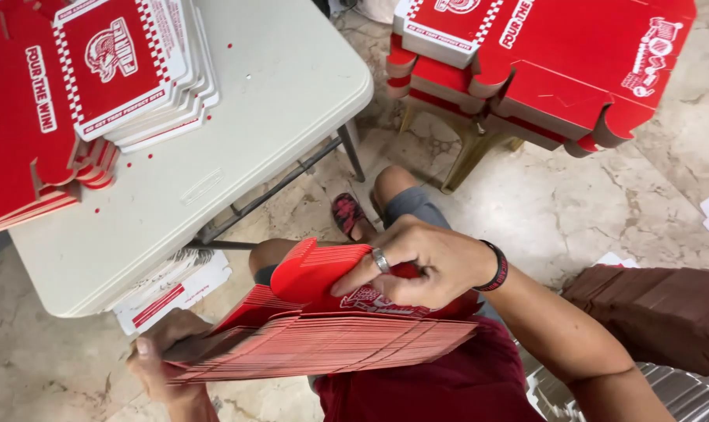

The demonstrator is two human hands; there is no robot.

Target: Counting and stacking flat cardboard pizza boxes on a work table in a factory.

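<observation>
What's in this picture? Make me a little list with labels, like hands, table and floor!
left hand: grips the near-left end of the stack of flat red box blanks on the lap
right hand: bends a flap of the top blank
table: two piles of red-and-white blanks
stool: more blanks
floor: pale stone tiles

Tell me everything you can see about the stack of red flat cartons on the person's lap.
The stack of flat cartons is a thick pile of unfolded red cardboard blanks with white print, edges fanned slightly, lying roughly level across the lap. The left hand supports its lower-left end from beneath. The right hand, wearing a ring and a dark wristband, presses on top and bends up a red flap of the topmost blank. It lies beside the white folding table.
</observation>
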